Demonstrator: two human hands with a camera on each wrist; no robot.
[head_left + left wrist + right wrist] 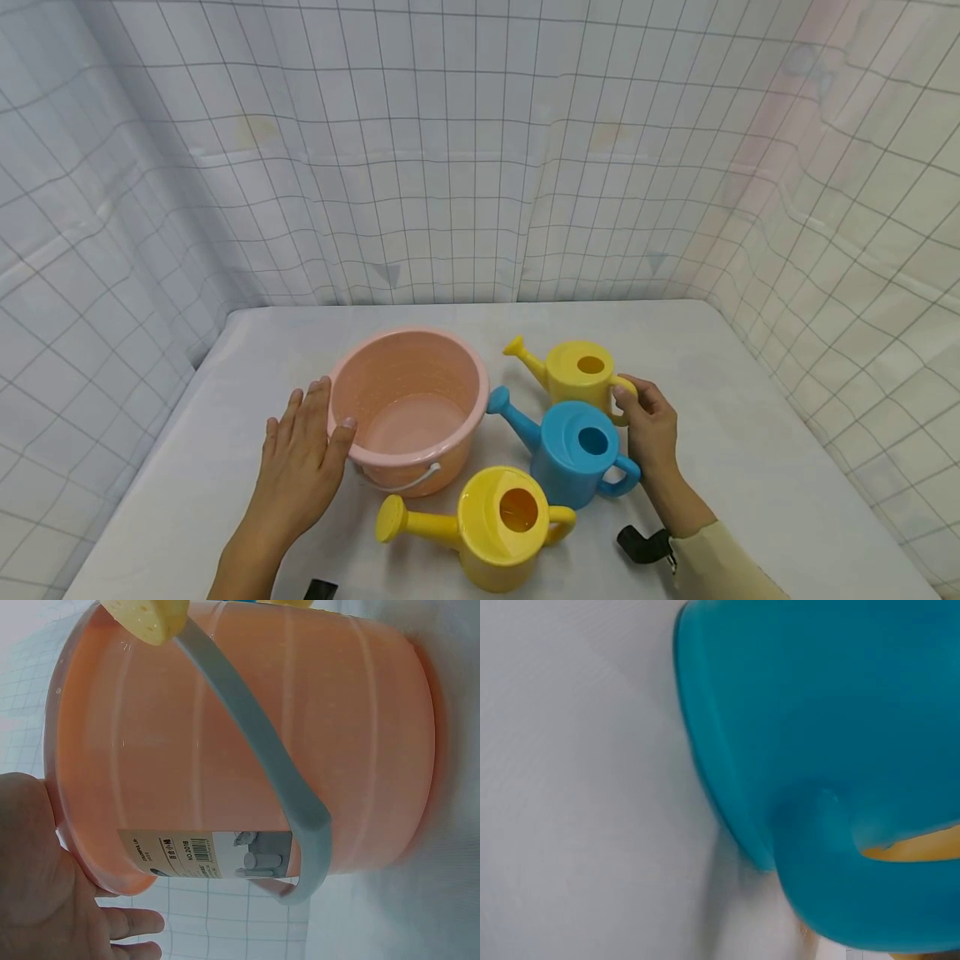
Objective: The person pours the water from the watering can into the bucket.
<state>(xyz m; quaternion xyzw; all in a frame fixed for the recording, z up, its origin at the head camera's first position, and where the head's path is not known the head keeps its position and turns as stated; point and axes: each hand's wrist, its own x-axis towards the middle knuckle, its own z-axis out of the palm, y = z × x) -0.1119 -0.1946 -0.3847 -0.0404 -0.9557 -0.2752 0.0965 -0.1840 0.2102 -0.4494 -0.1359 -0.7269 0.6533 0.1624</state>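
My left hand (pixel 303 454) rests on the left rim of a pink bucket (pixel 408 367), fingers straight, thumb near the front rim. The left wrist view shows the bucket's label (pixel 206 853) and its pale handle (pixel 255 742) hanging down. With my right hand (pixel 654 429) I pinch the handle of the far yellow watering can (pixel 566 371), whose spout points left. In front of that can stands a blue watering can (pixel 558 458), its body (pixel 840 712) filling much of the right wrist view. Nearest me is another yellow watering can (pixel 491 546), spout also pointing left.
A white cloth covers the table (pixel 750 467). Grid-patterned curtains (pixel 450 192) close in the back and both sides. Near the right sleeve (pixel 720 567) sits a black device (pixel 643 546), and another black piece (pixel 321 590) shows at the bottom edge.
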